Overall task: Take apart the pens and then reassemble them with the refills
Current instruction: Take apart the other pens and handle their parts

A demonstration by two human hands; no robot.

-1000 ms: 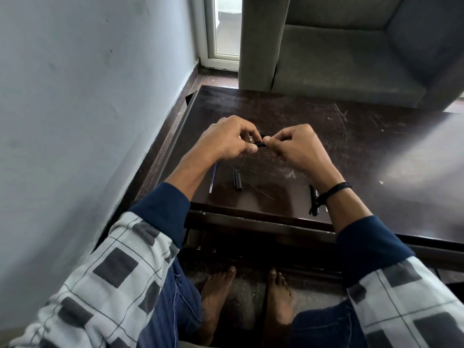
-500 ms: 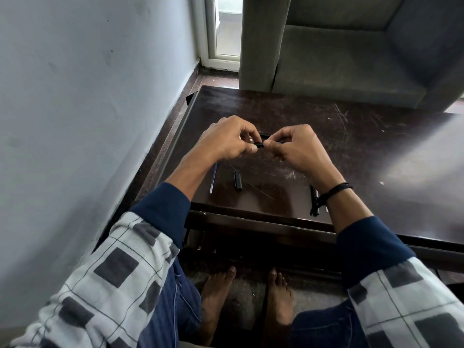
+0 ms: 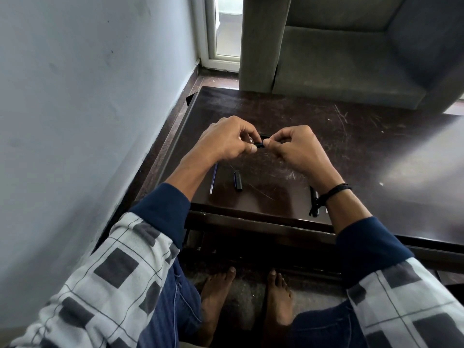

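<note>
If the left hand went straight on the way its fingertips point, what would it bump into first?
Probably the right hand: the left hand points rightward at it, with only the short black pen piece that both pinch between them. Depth is hard to judge here.

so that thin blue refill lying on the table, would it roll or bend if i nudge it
The blue refill looks like a thin round tube, so a sideways nudge would probably roll it on the glossy table. Being so slender, it likely flexes slightly and weighs very little.
</note>
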